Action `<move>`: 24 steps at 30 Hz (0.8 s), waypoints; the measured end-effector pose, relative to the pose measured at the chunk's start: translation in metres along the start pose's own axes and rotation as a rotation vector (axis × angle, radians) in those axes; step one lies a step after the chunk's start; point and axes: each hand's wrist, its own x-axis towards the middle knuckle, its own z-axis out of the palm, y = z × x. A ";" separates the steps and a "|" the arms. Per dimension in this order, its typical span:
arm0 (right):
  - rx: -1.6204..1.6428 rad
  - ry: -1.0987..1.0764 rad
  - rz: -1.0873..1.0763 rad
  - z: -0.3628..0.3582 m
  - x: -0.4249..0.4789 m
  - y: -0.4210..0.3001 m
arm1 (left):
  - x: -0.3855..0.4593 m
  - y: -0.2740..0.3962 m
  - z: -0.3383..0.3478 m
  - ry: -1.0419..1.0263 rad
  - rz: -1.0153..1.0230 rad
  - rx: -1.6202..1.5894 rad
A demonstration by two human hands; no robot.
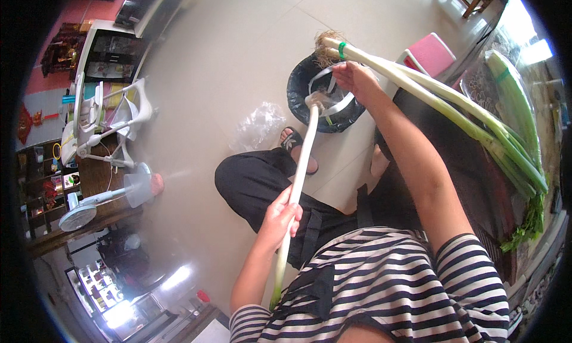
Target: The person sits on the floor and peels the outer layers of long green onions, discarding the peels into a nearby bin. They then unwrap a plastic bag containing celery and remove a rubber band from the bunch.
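My left hand [282, 219] is closed around the pale stalk of a long green onion [305, 157]. Its root end points away from me, over a trash bin lined with a black bag [297, 95]. The green end reaches back to my striped shirt. Above the bin's right side is my right hand [357, 81], fingers close together and slightly bent; whether anything is between them is unclear. White strips [342, 102] lie across the bin's mouth. Beside that hand, more long green onions [415, 81], bound with green tape near the roots, extend over a dark surface at my right.
A clear plastic bag [259, 125] lies on the tiled floor by my sandaled foot [298, 150]. A pink-and-white box [429, 55] stands beyond the onions. Plastic-wrapped greens [514, 97] rest at far right. To the left are a white folding frame [111, 119] and a fan [78, 217].
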 end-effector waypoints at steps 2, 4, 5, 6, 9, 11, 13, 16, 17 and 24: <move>-0.275 -0.065 0.063 -0.016 -0.001 -0.004 | 0.002 0.000 -0.006 -0.027 -0.009 -0.079; -0.718 -0.040 0.035 -0.006 -0.016 -0.005 | 0.001 0.003 -0.013 -0.042 -0.022 -0.123; -1.045 0.000 -0.174 0.009 -0.030 -0.001 | 0.000 0.004 -0.017 -0.026 -0.016 -0.120; -1.140 -0.027 -0.320 0.025 -0.054 -0.005 | -0.001 0.004 -0.020 -0.012 -0.010 -0.116; -1.143 -0.312 -0.954 0.045 -0.093 -0.015 | -0.001 0.012 -0.017 0.038 0.038 0.040; -1.250 -0.516 -0.974 0.057 -0.108 -0.020 | -0.003 0.014 -0.021 0.088 0.106 0.230; -1.419 -0.637 -0.988 0.061 -0.108 -0.028 | -0.007 0.023 -0.021 0.127 0.103 0.313; -1.524 -0.784 -0.845 0.064 -0.098 -0.038 | -0.013 0.033 -0.024 0.158 0.136 0.458; -1.534 -0.796 -0.831 0.066 -0.096 -0.040 | -0.015 0.034 -0.025 0.162 0.151 0.482; -1.719 -0.868 -0.676 0.092 -0.079 -0.066 | -0.018 0.062 -0.034 0.197 0.272 0.643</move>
